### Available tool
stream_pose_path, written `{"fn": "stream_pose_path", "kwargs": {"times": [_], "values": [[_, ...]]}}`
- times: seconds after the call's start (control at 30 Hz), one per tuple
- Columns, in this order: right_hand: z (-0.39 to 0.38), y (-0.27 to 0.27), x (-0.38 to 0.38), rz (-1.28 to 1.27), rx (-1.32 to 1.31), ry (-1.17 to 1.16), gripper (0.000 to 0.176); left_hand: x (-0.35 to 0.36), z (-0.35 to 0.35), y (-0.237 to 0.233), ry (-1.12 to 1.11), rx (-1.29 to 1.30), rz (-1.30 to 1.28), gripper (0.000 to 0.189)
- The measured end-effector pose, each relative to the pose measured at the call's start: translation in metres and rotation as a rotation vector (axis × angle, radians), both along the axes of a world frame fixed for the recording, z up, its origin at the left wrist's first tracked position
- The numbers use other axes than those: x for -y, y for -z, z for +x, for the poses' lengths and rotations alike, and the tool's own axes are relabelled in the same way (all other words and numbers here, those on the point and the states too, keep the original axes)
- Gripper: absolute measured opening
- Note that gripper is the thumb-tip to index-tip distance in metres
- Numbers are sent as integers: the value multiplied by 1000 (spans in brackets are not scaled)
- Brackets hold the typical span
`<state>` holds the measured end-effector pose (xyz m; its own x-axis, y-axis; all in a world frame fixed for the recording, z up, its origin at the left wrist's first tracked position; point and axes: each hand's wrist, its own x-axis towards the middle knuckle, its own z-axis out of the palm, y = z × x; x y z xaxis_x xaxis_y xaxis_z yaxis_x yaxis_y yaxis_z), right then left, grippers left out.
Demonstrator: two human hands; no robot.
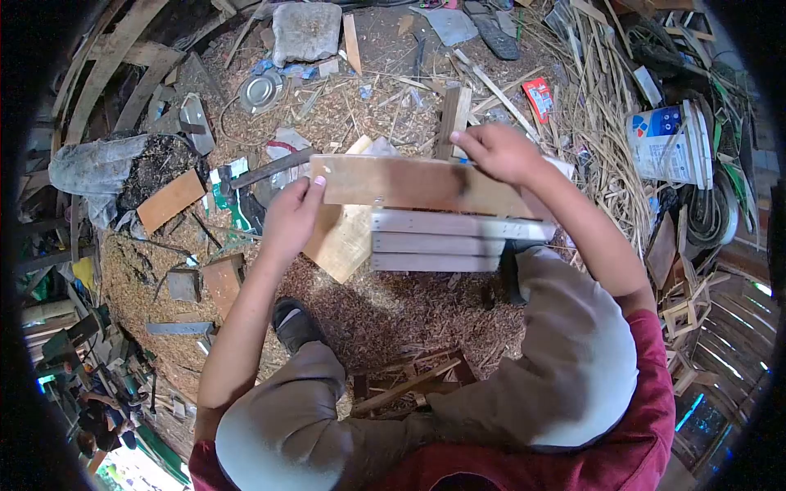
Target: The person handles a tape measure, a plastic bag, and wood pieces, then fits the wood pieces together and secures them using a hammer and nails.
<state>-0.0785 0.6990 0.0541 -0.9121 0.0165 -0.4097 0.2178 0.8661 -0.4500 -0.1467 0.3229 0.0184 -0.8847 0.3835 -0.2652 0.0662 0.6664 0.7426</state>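
Note:
A flat brown board (393, 182) spans the space between my two hands. My left hand (293, 214) grips its left end, with the thumb on the top face. At the right, my right hand (499, 153) is closed over the board's far edge. Just below the board lies a piece made of pale parallel slats (438, 243), with small dark marks near their ends. The board overlaps its upper part, and whether the two touch cannot be told. A hammer (266, 170) rests to the left, its handle end close to my left hand.
Wood shavings cover the ground. A light panel (340, 245) lies under my left hand. A white bucket (670, 146) stands at the right, near a red packet (539, 100). A pale block (306, 34) sits at the top. Another person (106, 417) is at the lower left.

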Motion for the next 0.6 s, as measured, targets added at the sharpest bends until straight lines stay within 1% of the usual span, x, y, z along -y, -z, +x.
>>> {"fn": "stream_pose_path", "kwargs": {"times": [0.07, 0.17, 0.2, 0.27, 0.4, 0.5, 0.57, 0.6], "values": [[-11, 8, -21, 47, -40, -79, 70, -14, 6, 11, 23, 44, -12, 53], [-24, 31, -42, 22, 15, -124, 69, -25, 9, 31, 38, 128, -36, 58], [-27, 37, -44, 41, 54, -127, 69, -30, 13, 32, 29, 152, -32, 59], [-26, 58, -50, 35, 29, -145, 71, -32, 14, 41, 35, 224, -21, 59], [-21, 70, -47, 45, 37, -104, 72, -35, 15, 38, 37, 229, -65, 59], [-18, 63, -43, 62, -63, -91, 65, -35, 15, 39, 39, 238, -47, 58], [-16, 52, -33, 112, -80, -25, 53, -34, 12, 42, 63, 215, -52, 58], [-13, 46, -26, 136, -86, 6, 50, -34, 11, 39, 81, 225, -81, 58]]}}
